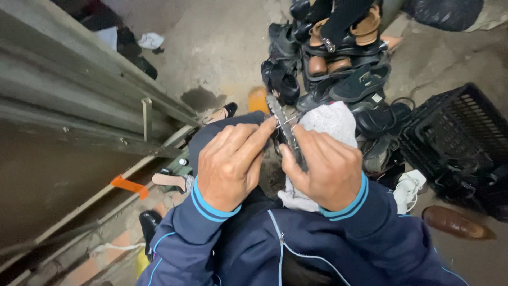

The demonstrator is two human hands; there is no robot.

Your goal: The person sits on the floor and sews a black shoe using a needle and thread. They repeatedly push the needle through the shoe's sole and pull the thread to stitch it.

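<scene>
a narrow patterned strap (283,124), dark with pale markings, is sitting at the centre of the frame, running up and to the left from between the two hands. the right hand (323,169) is pinching its lower part, thumb and fingers closed together on it, while the left hand (233,164) is reaching in from the left with its forefinger and thumb closed on the strap higher up. both wrists are wearing dark blue sleeves with light blue cuffs (211,204). just behind the right hand, a pale grey cloth (333,119) is lying over the person's lap, touching the hand's far side. further out, in the upper middle of the frame, a heap of dark shoes (338,69) is piling up on the concrete floor (222,47). at the right edge, a black plastic crate (460,137) is standing beside the heap, and a brown shoe (455,222) is lying below it. at the lower left, an orange tag (129,186) is sticking to a metal rail.
</scene>
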